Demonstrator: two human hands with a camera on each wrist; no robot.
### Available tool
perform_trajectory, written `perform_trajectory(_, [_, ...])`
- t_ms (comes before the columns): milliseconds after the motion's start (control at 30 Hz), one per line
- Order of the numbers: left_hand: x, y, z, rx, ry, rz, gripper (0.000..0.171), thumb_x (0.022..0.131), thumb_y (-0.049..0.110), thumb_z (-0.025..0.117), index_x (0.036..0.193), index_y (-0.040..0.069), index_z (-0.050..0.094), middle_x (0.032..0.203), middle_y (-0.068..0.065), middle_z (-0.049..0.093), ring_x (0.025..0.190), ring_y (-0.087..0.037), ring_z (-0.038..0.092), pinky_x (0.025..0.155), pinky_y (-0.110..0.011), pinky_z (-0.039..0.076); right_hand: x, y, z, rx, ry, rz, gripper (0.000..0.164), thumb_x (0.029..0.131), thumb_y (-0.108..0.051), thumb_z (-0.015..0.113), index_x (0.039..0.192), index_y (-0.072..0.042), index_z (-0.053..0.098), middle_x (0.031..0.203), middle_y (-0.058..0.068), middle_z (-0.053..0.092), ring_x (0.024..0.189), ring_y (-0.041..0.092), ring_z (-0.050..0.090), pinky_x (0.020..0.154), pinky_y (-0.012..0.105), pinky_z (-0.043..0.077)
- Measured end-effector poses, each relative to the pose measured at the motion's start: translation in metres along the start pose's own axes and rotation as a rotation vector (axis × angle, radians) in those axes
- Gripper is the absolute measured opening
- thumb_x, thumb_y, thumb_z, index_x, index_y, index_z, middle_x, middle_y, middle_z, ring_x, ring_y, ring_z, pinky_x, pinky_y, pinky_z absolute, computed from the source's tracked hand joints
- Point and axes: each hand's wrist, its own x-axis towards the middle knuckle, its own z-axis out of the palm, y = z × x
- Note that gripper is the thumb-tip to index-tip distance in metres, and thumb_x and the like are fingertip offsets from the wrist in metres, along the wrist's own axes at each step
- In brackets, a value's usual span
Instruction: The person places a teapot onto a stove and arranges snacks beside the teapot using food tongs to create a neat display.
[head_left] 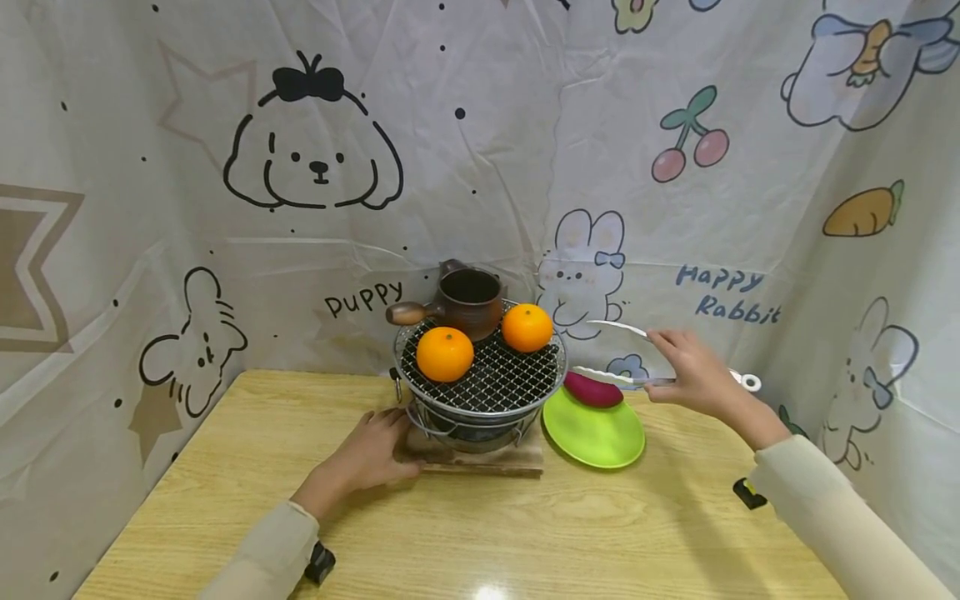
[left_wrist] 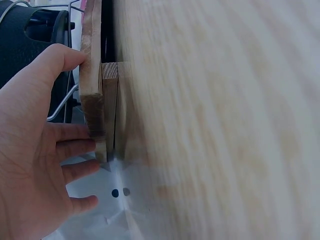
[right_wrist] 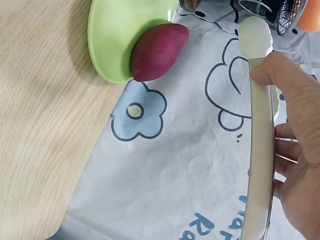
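My right hand (head_left: 696,375) grips a pair of tongs (right_wrist: 262,135), thumb on one arm and fingers on the other. The tongs' white tips are spread apart with nothing between them. In the head view the lower tip overlaps the far edge of a purple sweet potato (head_left: 595,391), which lies on a green plate (head_left: 600,446). My left hand (head_left: 372,451) rests at the left corner of a wooden board (head_left: 487,459) under a round tabletop grill (head_left: 480,408). In the left wrist view its thumb touches the board's edge and its fingers are fairly straight.
On the grill's wire mesh (head_left: 504,375) sit two oranges, one at the left front (head_left: 445,354) and another at the right (head_left: 528,327). Behind them stands a brown side-handled pot (head_left: 471,304). A printed cloth (head_left: 480,167) hangs around the back of the wooden table (head_left: 480,533).
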Motion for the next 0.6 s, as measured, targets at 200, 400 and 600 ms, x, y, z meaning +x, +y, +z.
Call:
perform_trajectory(200, [0.0, 0.0, -0.001, -0.006, -0.006, -0.003, 0.081, 0.081, 0.05, 0.072, 0.141, -0.001, 0.056, 0.144, -0.023, 0.058, 0.133, -0.043, 0.053, 0.108, -0.068, 0.04, -0.002, 0.003, 0.005, -0.02, -0.027, -0.017, 0.083, 0.078, -0.02, 0.083, 0.147, 0.009, 0.046, 0.138, 0.029, 0.054, 0.126, 0.045, 0.049, 0.104, 0.063, 0.045])
perform_trajectory(400, [0.0, 0.0, -0.001, -0.001, -0.012, -0.007, 0.081, 0.081, 0.051, 0.071, 0.141, -0.001, 0.056, 0.144, -0.023, 0.057, 0.134, -0.043, 0.053, 0.108, -0.068, 0.04, -0.002, 0.008, 0.01, -0.049, -0.026, -0.058, 0.083, 0.075, -0.022, 0.083, 0.143, 0.011, 0.049, 0.134, 0.03, 0.056, 0.122, 0.046, 0.052, 0.103, 0.062, 0.046])
perform_trajectory(600, [0.0, 0.001, -0.003, -0.006, -0.022, -0.012, 0.08, 0.082, 0.051, 0.072, 0.14, -0.001, 0.056, 0.144, -0.023, 0.057, 0.134, -0.044, 0.052, 0.109, -0.069, 0.039, -0.004, 0.013, 0.015, -0.063, -0.05, -0.067, 0.085, 0.075, -0.024, 0.085, 0.144, 0.01, 0.048, 0.133, 0.03, 0.057, 0.118, 0.045, 0.055, 0.099, 0.06, 0.05])
